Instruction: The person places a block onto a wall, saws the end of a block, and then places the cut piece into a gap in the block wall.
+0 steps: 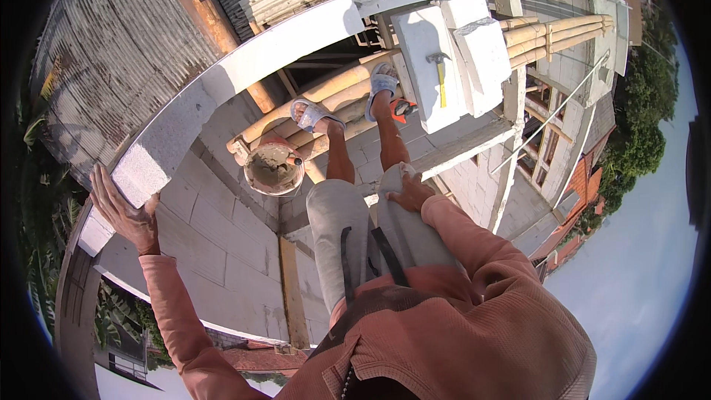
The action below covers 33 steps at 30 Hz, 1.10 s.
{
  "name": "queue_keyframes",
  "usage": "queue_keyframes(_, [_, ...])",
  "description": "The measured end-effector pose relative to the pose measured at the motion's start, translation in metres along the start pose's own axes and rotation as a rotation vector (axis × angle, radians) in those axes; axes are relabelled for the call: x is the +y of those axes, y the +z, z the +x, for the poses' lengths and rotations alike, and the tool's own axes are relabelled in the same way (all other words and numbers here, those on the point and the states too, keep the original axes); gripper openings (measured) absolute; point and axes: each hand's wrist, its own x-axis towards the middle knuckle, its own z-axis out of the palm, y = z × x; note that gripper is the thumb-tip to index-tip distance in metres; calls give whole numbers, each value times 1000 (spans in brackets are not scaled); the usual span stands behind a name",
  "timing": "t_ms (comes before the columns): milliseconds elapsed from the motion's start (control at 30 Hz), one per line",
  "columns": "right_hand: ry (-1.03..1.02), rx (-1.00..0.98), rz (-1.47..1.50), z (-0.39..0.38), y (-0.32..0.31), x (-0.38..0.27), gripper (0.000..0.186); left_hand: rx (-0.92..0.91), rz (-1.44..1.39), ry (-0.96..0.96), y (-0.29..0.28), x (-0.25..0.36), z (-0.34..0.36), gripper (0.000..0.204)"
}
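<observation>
My left hand [122, 211] lies against the near end of a white lightweight block [141, 170] on top of the wall at the left. Its fingers are stretched along the block's outer side, and the thumb rests by the near face. My right hand [412, 191] rests on my right knee, over the grey trousers [404, 230], with fingers apart. A bucket of grey mortar [274, 169] stands between the left wall and my feet, with an orange-and-black handle at its rim. My sandalled feet are on bamboo poles [311, 141].
White blocks [422, 30] are stacked at the upper right, with a yellow-handled hammer [440, 78] lying on them. A red-and-black tool [402, 109] sits beside my right foot. Bundled bamboo [555, 38] extends to the right. Corrugated roofing [122, 59] lies beyond the wall, and open gaps show below.
</observation>
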Motion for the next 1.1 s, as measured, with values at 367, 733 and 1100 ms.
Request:
queue_keyframes(367, [33, 53, 5, -8, 8, -17, 107, 20, 58, 20, 3, -1, 0, 112])
queue_keyframes(733, [69, 61, 43, -16, 11, -26, 110, 18, 19, 8, 2, -2, -1, 115])
queue_keyframes(1100, [42, 68, 63, -5, 19, -18, 107, 32, 4, 19, 3, -4, -3, 110])
